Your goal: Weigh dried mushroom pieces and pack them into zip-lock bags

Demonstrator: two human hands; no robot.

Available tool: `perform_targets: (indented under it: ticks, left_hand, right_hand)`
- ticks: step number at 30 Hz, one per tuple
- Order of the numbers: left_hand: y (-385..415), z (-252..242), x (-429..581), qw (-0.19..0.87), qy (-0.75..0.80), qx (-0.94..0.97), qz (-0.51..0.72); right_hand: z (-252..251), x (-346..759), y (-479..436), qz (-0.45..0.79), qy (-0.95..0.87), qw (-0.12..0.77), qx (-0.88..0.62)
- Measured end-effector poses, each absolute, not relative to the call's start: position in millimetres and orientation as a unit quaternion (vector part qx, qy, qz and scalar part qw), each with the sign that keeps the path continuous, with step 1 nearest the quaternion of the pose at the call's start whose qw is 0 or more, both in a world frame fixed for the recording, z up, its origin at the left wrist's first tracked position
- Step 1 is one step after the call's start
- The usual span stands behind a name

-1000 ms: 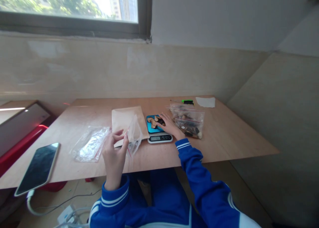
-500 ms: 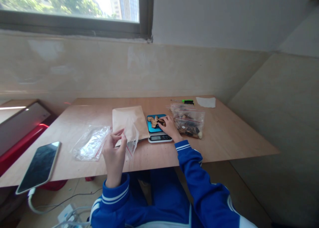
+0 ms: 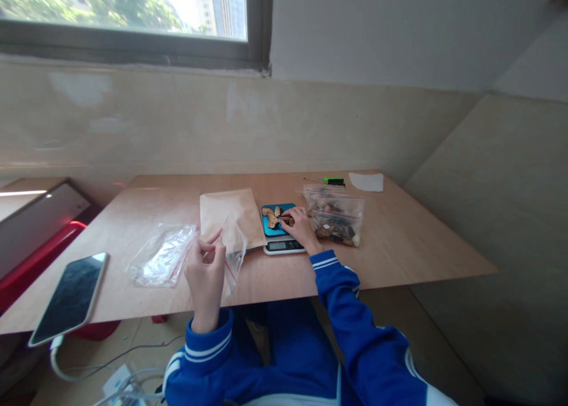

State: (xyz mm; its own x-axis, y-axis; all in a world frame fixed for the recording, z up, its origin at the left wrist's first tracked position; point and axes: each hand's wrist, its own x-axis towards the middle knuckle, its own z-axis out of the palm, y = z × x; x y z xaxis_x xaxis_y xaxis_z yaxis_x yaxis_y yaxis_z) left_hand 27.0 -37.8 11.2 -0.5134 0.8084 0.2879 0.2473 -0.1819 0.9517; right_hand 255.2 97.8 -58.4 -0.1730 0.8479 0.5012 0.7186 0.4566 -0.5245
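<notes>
Plywood table [image 3: 399,240] under window, left hand [image 3: 205,276] raised at 7 o'clock pinching clear bag [image 3: 233,246], right hand [image 3: 300,228] fingers closing on pieces atop scale [image 3: 280,235] at 12

Clear glossy plastic bag [image 3: 233,243]; matt wood table [image 3: 399,240]; brown paper envelope [image 3: 231,213].

1. Deep blue sleeves [image 3: 350,311] with white double stripes at the cuffs, above the left hand [image 3: 205,276] and right hand [image 3: 299,228].
2. Clear small bag [image 3: 233,243] with a thin red seal line.
3. Bright blue scale platform [image 3: 268,227] on a white base, grey display in front.
4. Tan and dark brown dried pieces [image 3: 274,215] on the blue.
5. Transparent big bag [image 3: 337,216], red-edged, mixed brown, black and cream inside.
6. Pale kraft-brown envelope [image 3: 231,210].
7. Light wood-grain table [image 3: 399,240].
8. Glossy black phone [image 3: 68,299], silvery rim.
9. Neon green and black pen [image 3: 332,181]; white paper scrap [image 3: 366,182].
</notes>
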Motion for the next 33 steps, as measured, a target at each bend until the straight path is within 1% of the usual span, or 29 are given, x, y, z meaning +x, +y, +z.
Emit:
perform_targets:
  ticks: [5,11,13,14,15,16,17,19,22,25,29,31,33]
  left_hand:
    - [-36,10,26,0.229,0.594,0.434,0.638]
    - [-36,12,29,0.229,0.587,0.441,0.639]
    - [-36,13,30,0.222,0.589,0.446,0.637]
    - [-36,13,31,0.216,0.59,0.45,0.634]
    - [-36,13,32,0.211,0.592,0.455,0.631]
    - [-35,12,33,0.206,0.594,0.46,0.627]
    - [-35,11,35,0.201,0.597,0.466,0.622]
    - [-35,10,37,0.187,0.605,0.479,0.608]
    - [-36,8,39,0.154,0.629,0.496,0.579]
    - [-39,9,40,0.137,0.645,0.487,0.573]
    - [-41,13,41,0.155,0.632,0.448,0.613]
    - [-41,13,41,0.161,0.632,0.436,0.62]
    - [-41,12,41,0.157,0.637,0.436,0.616]
  right_hand:
    - [-56,256,100,0.103,-0.732,0.42,-0.526]
    - [-40,250,97,0.125,-0.658,0.499,-0.549]
    - [-23,241,86,0.188,-0.607,0.55,-0.541]
    - [-10,234,77,0.254,-0.568,0.582,-0.523]
    - [3,225,67,0.349,-0.509,0.617,-0.488]
    - [18,216,55,0.441,-0.466,0.626,-0.444]
    - [32,206,42,0.523,-0.446,0.609,-0.396]
    - [56,186,19,0.637,-0.416,0.561,-0.326]
    - [70,162,-4,0.718,-0.376,0.506,-0.295]
    - [61,150,-9,0.727,-0.365,0.5,-0.298]
    - [39,148,-6,0.708,-0.414,0.47,-0.327]
    - [30,149,-4,0.67,-0.471,0.445,-0.363]
    - [23,150,-1,0.607,-0.54,0.42,-0.404]
